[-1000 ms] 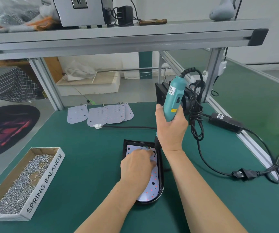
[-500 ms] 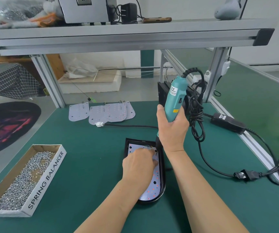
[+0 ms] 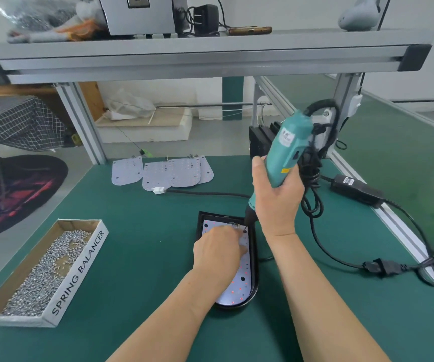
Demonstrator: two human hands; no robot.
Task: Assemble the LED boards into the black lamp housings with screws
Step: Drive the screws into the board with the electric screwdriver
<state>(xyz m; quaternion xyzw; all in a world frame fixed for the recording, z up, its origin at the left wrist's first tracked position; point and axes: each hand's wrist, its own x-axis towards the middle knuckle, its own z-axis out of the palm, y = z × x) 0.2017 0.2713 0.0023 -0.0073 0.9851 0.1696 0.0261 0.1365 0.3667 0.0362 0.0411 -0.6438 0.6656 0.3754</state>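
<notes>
Teal electric screwdriver (image 3: 286, 155), gripped in the fingers of the right hand (image 3: 278, 202), tips its bit onto the white LED board (image 3: 239, 283), which is seated in the black round-ended lamp housing (image 3: 255, 270) toward the near edge of the green desk (image 3: 132, 257). Left hand (image 3: 218, 253) rests on the board with fingers bent; whether they pinch anything, I cannot tell. Likely fastening; next, square the bit.

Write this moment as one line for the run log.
phase: fastening | left hand: presses LED board in black housing | right hand: grips teal screwdriver, bit at board's top corner | screws: in cardboard box
</notes>
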